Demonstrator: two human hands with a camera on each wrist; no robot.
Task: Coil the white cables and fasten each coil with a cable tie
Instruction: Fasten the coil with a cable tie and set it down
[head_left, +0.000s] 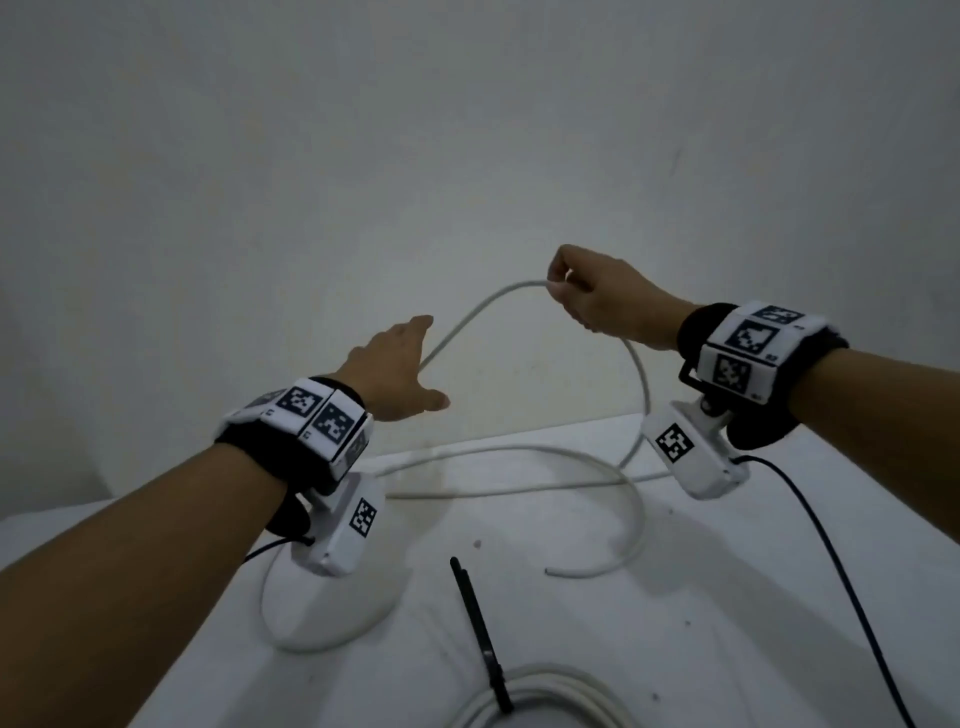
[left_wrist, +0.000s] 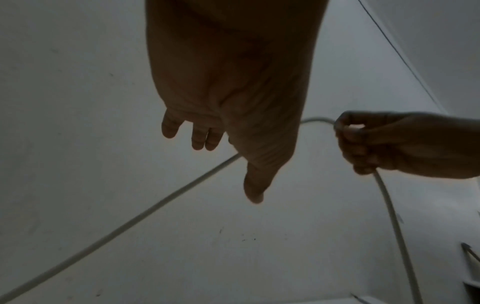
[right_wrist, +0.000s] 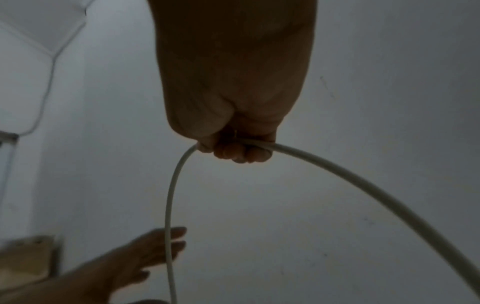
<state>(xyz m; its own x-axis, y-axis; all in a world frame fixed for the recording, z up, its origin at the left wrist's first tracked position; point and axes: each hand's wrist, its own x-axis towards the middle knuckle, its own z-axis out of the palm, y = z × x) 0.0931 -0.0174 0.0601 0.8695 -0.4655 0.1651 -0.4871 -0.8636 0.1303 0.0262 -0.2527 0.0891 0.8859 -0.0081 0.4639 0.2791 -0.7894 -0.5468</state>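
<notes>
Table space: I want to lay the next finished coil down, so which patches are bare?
Bare: the near right, between the loose cable end and the dark wire, and between the white dome and black cable tie. Crowded: the tied coil at the near edge.

White table against a bare wall

The table (head_left: 727, 649) has a pale top marked with a few small dark specks, and its far edge meets a plain whitish wall (head_left: 467, 130). A thin dark wire (head_left: 831, 561) trails across the table's right side toward the near edge.
</notes>
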